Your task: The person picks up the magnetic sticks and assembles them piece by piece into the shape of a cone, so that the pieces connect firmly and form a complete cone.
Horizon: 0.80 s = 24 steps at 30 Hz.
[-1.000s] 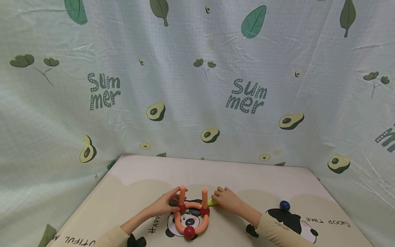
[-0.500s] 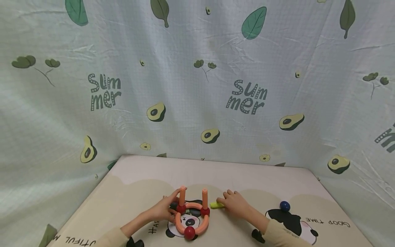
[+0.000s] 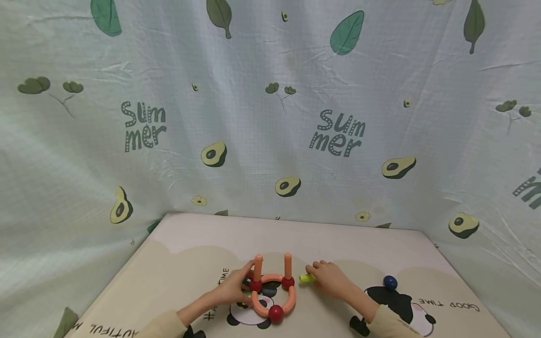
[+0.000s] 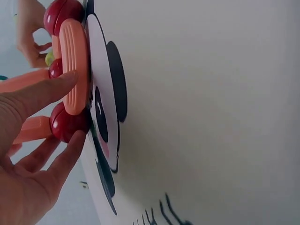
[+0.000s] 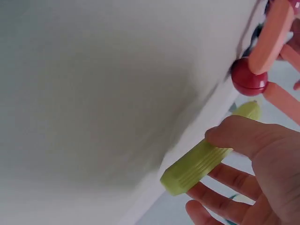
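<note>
A toy frame [image 3: 272, 278] of orange pieces and red balls is lying on the desk [image 3: 338, 237], partly covering a printed panda [image 3: 249, 318]. Three curved pieces are joining three balls into a ring; two straight orange rods [image 3: 288, 266] are standing up from the two far balls, and the third ball [image 3: 276, 314] is sitting at the near end. The left hand [image 3: 231, 287] is gripping the frame's left side, its thumb pressing a curved piece and its other fingers bending against a red ball. Just to the right of the frame, and apart from it, the right hand [image 3: 331, 280] is holding a yellow-green rod [image 5: 197, 164], its fingers closing on it with the thumb on one side and fingertips on the other. Farther right, a dark blue ball [image 3: 390, 282] is resting beside a second printed figure [image 3: 395, 303]. Behind the desk, a pale sheet [image 3: 253, 61] is hanging, showing avocados, leaves and the word "summer".
</note>
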Available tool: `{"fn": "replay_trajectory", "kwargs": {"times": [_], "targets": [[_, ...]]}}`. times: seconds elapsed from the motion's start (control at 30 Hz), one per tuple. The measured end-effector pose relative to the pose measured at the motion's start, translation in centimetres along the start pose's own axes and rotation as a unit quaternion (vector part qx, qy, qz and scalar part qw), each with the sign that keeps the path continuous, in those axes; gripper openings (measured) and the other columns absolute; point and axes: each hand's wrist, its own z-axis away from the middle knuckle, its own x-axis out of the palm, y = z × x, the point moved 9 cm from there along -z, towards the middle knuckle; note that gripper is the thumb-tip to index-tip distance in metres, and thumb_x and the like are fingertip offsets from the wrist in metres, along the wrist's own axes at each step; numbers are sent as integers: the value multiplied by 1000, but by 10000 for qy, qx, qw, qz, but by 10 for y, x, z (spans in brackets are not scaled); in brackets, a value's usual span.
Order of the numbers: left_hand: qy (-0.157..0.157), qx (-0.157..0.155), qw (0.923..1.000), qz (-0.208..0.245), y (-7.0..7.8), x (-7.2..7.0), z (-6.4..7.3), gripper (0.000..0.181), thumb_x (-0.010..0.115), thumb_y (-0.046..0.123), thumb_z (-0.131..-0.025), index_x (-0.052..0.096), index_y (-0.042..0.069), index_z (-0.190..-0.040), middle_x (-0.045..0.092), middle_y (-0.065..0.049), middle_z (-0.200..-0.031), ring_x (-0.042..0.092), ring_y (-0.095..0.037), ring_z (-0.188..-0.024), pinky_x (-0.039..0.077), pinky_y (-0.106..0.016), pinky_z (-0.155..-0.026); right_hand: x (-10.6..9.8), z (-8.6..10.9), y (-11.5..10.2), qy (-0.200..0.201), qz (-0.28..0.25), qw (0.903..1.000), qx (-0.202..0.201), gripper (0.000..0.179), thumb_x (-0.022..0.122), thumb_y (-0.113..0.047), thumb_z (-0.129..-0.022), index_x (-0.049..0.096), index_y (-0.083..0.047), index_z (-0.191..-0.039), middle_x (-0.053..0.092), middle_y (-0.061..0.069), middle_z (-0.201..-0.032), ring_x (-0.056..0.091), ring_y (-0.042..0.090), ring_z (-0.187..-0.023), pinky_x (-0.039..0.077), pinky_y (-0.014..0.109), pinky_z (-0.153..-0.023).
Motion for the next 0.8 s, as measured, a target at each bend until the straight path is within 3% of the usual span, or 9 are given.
{"fn": "replay_trajectory", "kwargs": {"times": [0.1,0.3,0.6,0.7,0.8], "targets": [[88,49,9999,3,2,4,-3,97,77,4,-63,17,4,-139,55,-18,-111,56,-30,-99,52,-30,-73,-3,4,8,-20,-473,9985,276,35,69,-7,-70,54,-20,-99,54,-2,-73,46,9,-59,36,22,-50],[246,264,9993,-137,11,12,-13,96,77,8,-65,17,8,-139,53,-17,-114,55,-31,-102,51,-27,-74,-5,10,23,-113,-1379,9865,880,37,64,-9,-75,50,-25,-105,58,-3,-84,51,8,-66,42,22,-55],[256,259,9992,-145,15,17,-18,81,69,3,-71,22,6,-138,53,-19,-117,54,-33,-104,51,-30,-73,-3,13,26,-202,-3113,9450,980,29,60,-12,-83,47,-19,-108,62,0,-91,56,6,-75,42,19,-56],[329,359,9983,-304,17,15,-18,66,62,7,-80,27,7,-136,56,-21,-114,57,-35,-100,51,-32,-70,-5,15,25,-97,-3495,9314,1014,29,59,-13,-84,45,-16,-110,62,4,-94,59,9,-77,44,19,-56],[377,317,9986,-184,17,13,-19,49,52,15,-90,32,8,-133,58,-21,-111,58,-36,-99,52,-32,-69,-10,17,23,2,-3766,9205,1037,32,58,-15,-85,42,-13,-113,62,8,-95,60,12,-78,45,19,-57]]}}
